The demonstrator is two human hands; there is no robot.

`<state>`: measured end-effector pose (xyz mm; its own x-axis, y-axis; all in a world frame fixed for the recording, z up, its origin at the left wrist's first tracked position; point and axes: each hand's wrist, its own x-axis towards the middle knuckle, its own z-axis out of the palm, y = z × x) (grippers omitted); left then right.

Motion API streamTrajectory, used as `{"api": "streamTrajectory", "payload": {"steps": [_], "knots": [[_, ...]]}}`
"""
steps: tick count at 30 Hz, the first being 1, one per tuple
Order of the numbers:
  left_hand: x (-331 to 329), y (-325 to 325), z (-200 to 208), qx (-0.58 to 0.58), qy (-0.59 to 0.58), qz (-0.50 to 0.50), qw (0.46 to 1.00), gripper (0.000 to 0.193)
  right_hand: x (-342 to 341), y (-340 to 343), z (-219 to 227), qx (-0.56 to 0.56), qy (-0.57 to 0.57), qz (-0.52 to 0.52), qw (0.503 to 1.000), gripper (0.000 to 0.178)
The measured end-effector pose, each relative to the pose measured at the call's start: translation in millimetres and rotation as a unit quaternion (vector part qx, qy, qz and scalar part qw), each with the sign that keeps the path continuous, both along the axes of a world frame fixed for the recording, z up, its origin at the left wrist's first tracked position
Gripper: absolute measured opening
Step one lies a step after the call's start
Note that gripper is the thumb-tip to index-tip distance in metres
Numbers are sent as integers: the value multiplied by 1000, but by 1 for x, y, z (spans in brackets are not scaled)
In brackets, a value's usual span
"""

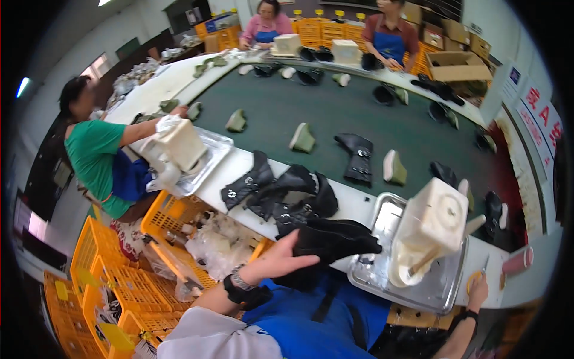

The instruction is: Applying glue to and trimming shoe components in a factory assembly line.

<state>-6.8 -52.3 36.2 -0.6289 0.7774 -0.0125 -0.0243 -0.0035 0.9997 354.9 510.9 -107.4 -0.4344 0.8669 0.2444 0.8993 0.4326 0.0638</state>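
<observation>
A black boot upper (338,239) lies across my left hand (281,260), which is closed on it in front of my blue apron. The fingers on its far side are hidden. At the table's right end, my right hand (477,294) is closed on a yellow-handled tool (474,281) that looks like scissors, its thin blade pointing away from me. Between my hands stands a metal tray (436,302) bearing a cream box-shaped container (437,215) and a brush with a wooden handle (423,263). Just beyond the held boot, several black buckled boots (293,185) are heaped on the white table edge.
A green conveyor belt (263,102) carries a black boot (357,157) and several green wedge-shaped forms (302,139). Orange crates (161,221) stand at my left. A person in green (95,143) works there; two people in blue aprons sit opposite. A pink cup (519,261) is at right.
</observation>
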Motion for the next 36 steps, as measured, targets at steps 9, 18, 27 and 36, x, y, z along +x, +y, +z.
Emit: {"api": "streamTrajectory", "payload": {"steps": [9,18,27,36], "knots": [[14,12,23,-14,118,16,993,48,40,14,-3,-89,148,-23,985,43],[18,57,14,137,456,24,879,45,-124,-336,178,-184,438,321,819,22],[16,62,-8,66,586,24,807,38,-218,-398,179,-77,329,455,824,43],[2,57,-7,22,400,-180,898,100,-203,-404,164,-109,291,534,786,24]]}}
